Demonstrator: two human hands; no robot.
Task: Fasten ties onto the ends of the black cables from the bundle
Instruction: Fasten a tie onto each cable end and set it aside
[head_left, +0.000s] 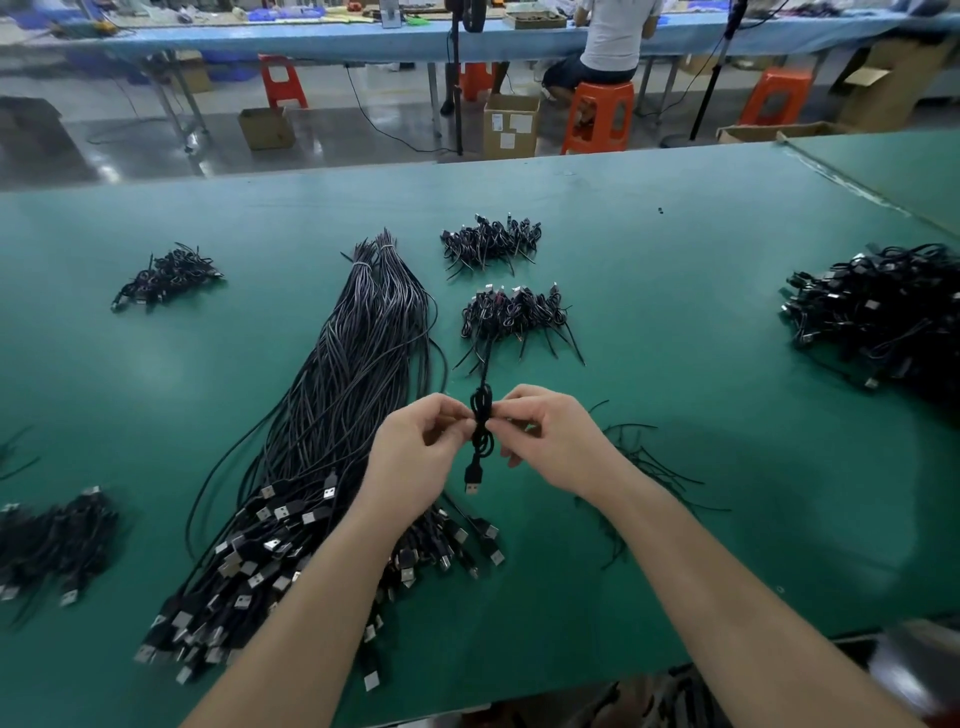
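Cable (480, 431), black, coiled into a narrow hank, held above the green table (675, 322) with its USB plug (471, 486) hanging down. Left hand (415, 457) and right hand (553, 441) each pinch the hank's middle, grip closed on it from either side. Long bundle (332, 415) lies just left, plugs fanned toward the near table edge. Tied piles (511, 317) sit beyond; loose ties (644, 467) lie right of the hands. Open green surface stretches right toward a large heap (878, 317) at the far right edge.
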